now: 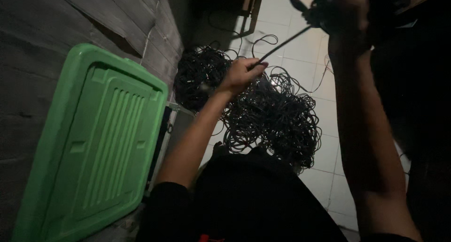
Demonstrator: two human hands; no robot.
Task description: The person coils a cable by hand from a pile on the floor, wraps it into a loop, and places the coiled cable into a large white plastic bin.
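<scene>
My left hand (243,74) is pinched on a black cable (284,43) that runs taut up and to the right. My right hand (346,17) is raised at the top of the view, closed around a dark bundle of the same cable. Below both hands a big tangled pile of black cable (272,115) lies on the white tiled floor (324,157). A second heap of cable (199,73) lies further back by the wall.
A large green plastic lid (94,143) leans against the grey wall (42,30) on the left. A box edge (162,138) shows just behind it. My dark clothing fills the bottom middle. Wooden furniture legs (251,7) stand at the top.
</scene>
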